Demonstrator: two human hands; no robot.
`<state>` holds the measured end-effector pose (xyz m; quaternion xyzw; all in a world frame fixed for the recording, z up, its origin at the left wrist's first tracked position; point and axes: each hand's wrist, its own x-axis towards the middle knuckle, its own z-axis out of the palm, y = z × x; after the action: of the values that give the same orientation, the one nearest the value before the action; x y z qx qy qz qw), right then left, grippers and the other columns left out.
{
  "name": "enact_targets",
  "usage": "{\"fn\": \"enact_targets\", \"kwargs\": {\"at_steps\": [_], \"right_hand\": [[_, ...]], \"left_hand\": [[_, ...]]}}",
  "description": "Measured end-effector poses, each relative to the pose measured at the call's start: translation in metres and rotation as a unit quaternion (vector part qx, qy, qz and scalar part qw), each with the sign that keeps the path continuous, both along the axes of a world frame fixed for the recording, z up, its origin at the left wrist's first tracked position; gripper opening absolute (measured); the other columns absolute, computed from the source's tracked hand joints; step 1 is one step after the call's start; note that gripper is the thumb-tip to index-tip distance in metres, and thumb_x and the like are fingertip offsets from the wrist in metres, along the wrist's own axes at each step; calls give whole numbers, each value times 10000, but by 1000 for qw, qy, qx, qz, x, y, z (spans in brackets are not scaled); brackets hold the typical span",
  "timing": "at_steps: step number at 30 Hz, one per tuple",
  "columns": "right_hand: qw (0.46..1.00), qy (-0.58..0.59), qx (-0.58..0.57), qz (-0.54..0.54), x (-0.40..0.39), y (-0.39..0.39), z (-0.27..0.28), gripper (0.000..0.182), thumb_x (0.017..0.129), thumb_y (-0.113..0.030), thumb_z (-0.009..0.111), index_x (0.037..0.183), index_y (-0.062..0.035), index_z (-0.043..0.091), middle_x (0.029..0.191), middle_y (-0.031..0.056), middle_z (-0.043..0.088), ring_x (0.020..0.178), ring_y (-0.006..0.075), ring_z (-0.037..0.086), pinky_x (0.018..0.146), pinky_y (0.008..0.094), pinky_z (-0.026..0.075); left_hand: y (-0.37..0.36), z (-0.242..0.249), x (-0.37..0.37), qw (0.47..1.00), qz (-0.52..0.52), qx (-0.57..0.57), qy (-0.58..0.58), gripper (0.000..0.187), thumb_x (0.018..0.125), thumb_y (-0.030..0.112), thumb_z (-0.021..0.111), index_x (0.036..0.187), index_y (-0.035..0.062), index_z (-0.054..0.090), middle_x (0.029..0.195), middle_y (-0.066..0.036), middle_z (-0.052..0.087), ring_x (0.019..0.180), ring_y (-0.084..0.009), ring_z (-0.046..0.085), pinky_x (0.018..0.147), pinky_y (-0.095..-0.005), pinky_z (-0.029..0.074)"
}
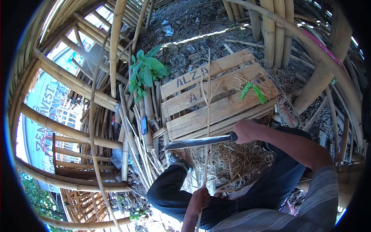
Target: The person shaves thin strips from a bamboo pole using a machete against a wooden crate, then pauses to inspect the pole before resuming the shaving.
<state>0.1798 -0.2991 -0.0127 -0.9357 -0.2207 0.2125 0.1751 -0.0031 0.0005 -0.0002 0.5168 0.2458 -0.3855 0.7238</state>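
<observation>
My right hand is closed around the dark handle of a machete, whose long blade points left. The blade lies across a thin bamboo strip and looks to be touching it. Lower down, my left hand grips that strip near its lower end, fingers wrapped round it. From there the strip runs up between my legs and over a slatted wooden crate with dark lettering. Small frayed offshoots stick out from the strip above the blade.
Pale shavings cover the ground by my legs. Green leaves lie on the crate, and a leafy plant stands left of it. A phone rests on bamboo poles. Bamboo framing rises at left, thick posts at right.
</observation>
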Motion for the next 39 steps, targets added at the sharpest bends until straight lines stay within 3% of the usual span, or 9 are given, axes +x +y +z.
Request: {"fn": "enact_targets", "kwargs": {"at_steps": [4, 7, 9, 25, 31, 33, 34, 37, 39], "right_hand": [[999, 35, -32, 24, 10, -3, 16, 283, 633, -228, 622, 757, 26, 648, 764, 204, 644, 738, 332, 645, 695, 421, 515], [997, -43, -60, -3, 39, -26, -6, 285, 623, -237, 636, 756, 15, 652, 758, 199, 645, 741, 330, 646, 701, 418, 512], [982, -135, -53, -122, 54, -45, -7, 214, 614, -190, 645, 750, -25, 655, 717, 158, 645, 707, 307, 646, 666, 405, 507], [963, -209, -59, -161, 47, -39, -20, 180, 679, -170, 614, 819, -61, 646, 723, 133, 652, 673, 259, 658, 606, 381, 525], [918, -362, -108, -120, 58, -45, -10, 166, 692, -143, 584, 821, -50, 637, 719, 148, 648, 663, 266, 655, 597, 386, 521], [959, -246, -49, -134, 48, -36, -1, 186, 681, -151, 593, 813, -29, 642, 740, 170, 647, 687, 293, 652, 637, 408, 518], [958, -251, -47, -130, 46, -31, -2, 186, 681, -151, 593, 813, -29, 642, 740, 170, 647, 687, 293, 652, 637, 408, 518], [989, -117, -20, -89, 29, -17, -6, 207, 665, -160, 598, 795, -8, 649, 765, 193, 644, 721, 326, 645, 682, 428, 510], [998, 4, 18, -52, 15, -10, 2, 230, 647, -180, 604, 781, 0, 654, 773, 202, 641, 744, 346, 637, 702, 433, 507]], "left_hand": [[-2, 8, -7, 1000, -6, 24, -5, 374, 982, 363, 341, 677, 147, 353, 525, 55, 266, 388, -45, 222, 343, -202, 152], [6, 15, -12, 998, 0, 35, 42, 362, 983, 347, 339, 680, 151, 352, 534, 56, 269, 387, -44, 225, 344, -200, 153], [5, 16, -9, 999, -4, 29, 46, 359, 984, 345, 336, 681, 153, 352, 537, 57, 268, 390, -43, 225, 345, -199, 151], [-8, -1, 2, 993, -13, -88, 73, 380, 977, 422, 312, 695, 171, 352, 543, 67, 236, 420, -42, 187, 363, -199, 148], [-25, 16, 9, 986, 15, -124, 111, 380, 975, 410, 330, 672, 181, 326, 534, 78, 230, 410, -39, 189, 358, -209, 142], [-20, 15, 11, 990, 17, -107, 95, 385, 974, 407, 338, 664, 179, 325, 528, 75, 229, 407, -39, 193, 357, -210, 143], [-16, 14, 14, 993, 15, -89, 81, 391, 973, 404, 345, 656, 177, 323, 523, 72, 229, 403, -40, 196, 356, -211, 144], [-4, 3, 13, 1000, -4, 5, 18, 374, 974, 394, 354, 670, 177, 338, 525, 67, 245, 410, -38, 217, 356, -200, 153], [-1, 1, 13, 1000, 8, 3, 12, 368, 977, 365, 362, 670, 162, 350, 519, 57, 276, 393, -40, 246, 346, -205, 165]]}}
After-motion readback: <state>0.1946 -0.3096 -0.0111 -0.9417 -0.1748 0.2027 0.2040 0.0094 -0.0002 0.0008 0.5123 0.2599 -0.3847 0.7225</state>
